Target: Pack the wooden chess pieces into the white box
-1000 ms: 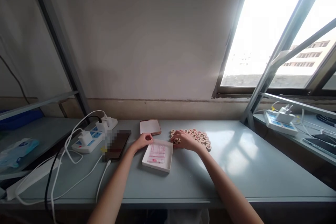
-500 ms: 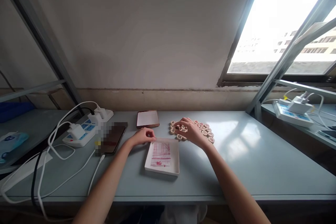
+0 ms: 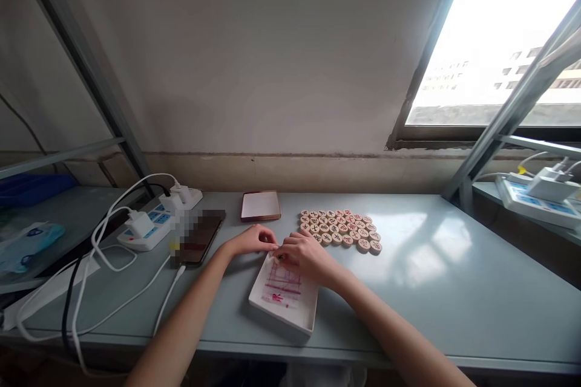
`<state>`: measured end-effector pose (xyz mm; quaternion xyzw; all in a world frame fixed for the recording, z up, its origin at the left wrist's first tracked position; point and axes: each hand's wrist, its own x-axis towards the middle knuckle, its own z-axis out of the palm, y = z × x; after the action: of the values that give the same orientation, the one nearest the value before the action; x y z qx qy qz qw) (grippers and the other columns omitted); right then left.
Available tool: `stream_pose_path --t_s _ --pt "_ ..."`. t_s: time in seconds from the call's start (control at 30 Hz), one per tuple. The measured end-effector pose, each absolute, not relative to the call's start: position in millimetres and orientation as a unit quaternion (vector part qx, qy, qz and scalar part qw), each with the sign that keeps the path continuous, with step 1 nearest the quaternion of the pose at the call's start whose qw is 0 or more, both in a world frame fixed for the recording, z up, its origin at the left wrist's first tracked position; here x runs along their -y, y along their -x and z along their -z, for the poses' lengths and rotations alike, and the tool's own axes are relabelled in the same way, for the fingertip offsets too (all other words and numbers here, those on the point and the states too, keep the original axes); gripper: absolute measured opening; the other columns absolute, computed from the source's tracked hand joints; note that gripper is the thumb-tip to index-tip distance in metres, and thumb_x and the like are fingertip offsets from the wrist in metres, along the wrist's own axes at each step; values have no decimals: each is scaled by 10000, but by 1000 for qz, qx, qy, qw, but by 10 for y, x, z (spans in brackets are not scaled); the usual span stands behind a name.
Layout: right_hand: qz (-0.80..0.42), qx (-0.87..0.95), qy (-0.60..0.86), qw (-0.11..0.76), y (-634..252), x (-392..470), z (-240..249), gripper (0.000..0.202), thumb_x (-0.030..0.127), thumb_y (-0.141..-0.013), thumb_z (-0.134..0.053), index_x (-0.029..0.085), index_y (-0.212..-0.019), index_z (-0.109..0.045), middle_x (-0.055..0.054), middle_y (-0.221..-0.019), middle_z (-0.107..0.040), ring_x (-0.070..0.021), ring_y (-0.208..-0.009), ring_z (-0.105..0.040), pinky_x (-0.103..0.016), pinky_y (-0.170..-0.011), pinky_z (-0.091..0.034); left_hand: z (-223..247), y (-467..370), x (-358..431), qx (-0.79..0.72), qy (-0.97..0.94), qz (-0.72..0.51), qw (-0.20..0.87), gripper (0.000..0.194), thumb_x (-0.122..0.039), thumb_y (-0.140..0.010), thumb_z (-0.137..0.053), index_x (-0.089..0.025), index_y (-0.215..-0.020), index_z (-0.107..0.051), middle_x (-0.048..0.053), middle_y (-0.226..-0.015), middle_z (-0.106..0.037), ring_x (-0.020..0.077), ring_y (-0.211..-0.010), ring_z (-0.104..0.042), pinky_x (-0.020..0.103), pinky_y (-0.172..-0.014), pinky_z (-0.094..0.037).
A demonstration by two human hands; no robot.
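A shallow white box [image 3: 282,311] with pink lettering and lines on its floor lies turned at an angle near the table's front edge. My left hand [image 3: 254,239] pinches its far left corner. Over the box's far end is my right hand [image 3: 303,257], fingers closed on a round wooden Chinese chess piece [image 3: 279,257], mostly covered by the fingers. Beyond and to the right, several Chinese chess pieces [image 3: 336,228] with black or red characters sit in tight rows on the table.
The other box half [image 3: 260,205], brown-edged, lies at the back. To the left are a dark phone-like device [image 3: 202,236], a white power strip [image 3: 152,227] with plugs, and loose white cables [image 3: 166,305]. Another power strip [image 3: 531,196] is at far right, below the window.
My right hand has come from the chess pieces to the box with one piece. The box has turned slightly, and the view has shifted a little.
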<state>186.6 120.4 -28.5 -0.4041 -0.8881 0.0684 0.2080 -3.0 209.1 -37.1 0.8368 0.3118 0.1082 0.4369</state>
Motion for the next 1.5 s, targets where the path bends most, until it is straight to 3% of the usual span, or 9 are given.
stream_pose_path --t_s 0.17,0.37,0.53,0.7,0.9,1.0,1.17,1.37,1.5 --pt "-33 885 415 208 -1853 -1228 266 173 222 -872 -489 242 -971 -629 -25 -874 -663 -153 -827 -544 -304 -764 -294 363 12 -2064 -308 -844 -118 423 223 -343 -734 -538 -155 -774 -651 24 -744 -628 150 -697 -538 216 -618 -383" --pt "-15 845 483 229 -2186 -1337 210 134 276 -863 -515 235 -919 -630 -32 -941 -654 -174 -903 -554 -330 -823 -306 380 4 -2031 -358 -817 -102 441 448 -453 -706 -595 -179 -1059 -566 -24 -598 -535 116 -515 -446 214 -483 -309" --pt "-28 817 554 158 -2535 -1368 193 181 356 -772 -623 260 -924 -646 -44 -970 -606 -223 -971 -527 -353 -837 -350 386 4 -2002 -369 -826 -98 415 475 -444 -594 -701 -185 -966 -559 -41 -607 -488 117 -557 -441 211 -507 -302" --pt "-48 807 575 129 -2507 -1336 178 118 265 -773 -617 236 -881 -656 -51 -982 -587 -212 -968 -524 -312 -800 -371 387 4 -2001 -356 -840 -106 396 407 -450 -612 -685 -184 -911 -607 -21 -654 -484 122 -588 -445 221 -529 -309" --pt "-53 809 574 120 -2517 -1344 181 188 287 -742 -651 248 -926 -656 -45 -974 -588 -208 -954 -523 -303 -781 -380 390 5 -2009 -354 -839 -100 401 382 -439 -617 -676 -178 -890 -620 -26 -642 -460 117 -581 -433 220 -525 -302" --pt "-43 807 569 150 -2532 -1343 168 124 279 -756 -638 235 -870 -662 -41 -940 -592 -190 -898 -532 -300 -777 -383 388 10 -2010 -349 -834 -102 415 374 -428 -622 -676 -179 -894 -616 -31 -640 -462 113 -575 -431 219 -527 -303" --pt "-77 830 495 246 -2367 -1292 96 169 331 -789 -606 246 -931 -640 -20 -896 -597 -153 -843 -524 -262 -738 -388 401 21 -2020 -344 -836 -100 416 368 -421 -635 -673 -179 -906 -617 -29 -642 -461 116 -585 -436 216 -532 -301" --pt "-98 878 431 182 -2074 -1219 132 217 260 -796 -591 311 -993 -668 16 -716 -593 -112 -656 -508 -251 -695 -360 423 25 -2038 -338 -842 -102 409 367 -421 -655 -660 -182 -931 -619 -28 -652 -453 116 -601 -434 209 -544 -310" --pt "-66 885 426 175 -2013 -1197 154 268 227 -818 -550 288 -1063 -641 -18 -828 -636 -133 -740 -545 -268 -730 -356 435 22 -2046 -339 -844 -99 403 366 -433 -660 -655 -182 -924 -616 -27 -654 -451 115 -602 -423 207 -539 -304"
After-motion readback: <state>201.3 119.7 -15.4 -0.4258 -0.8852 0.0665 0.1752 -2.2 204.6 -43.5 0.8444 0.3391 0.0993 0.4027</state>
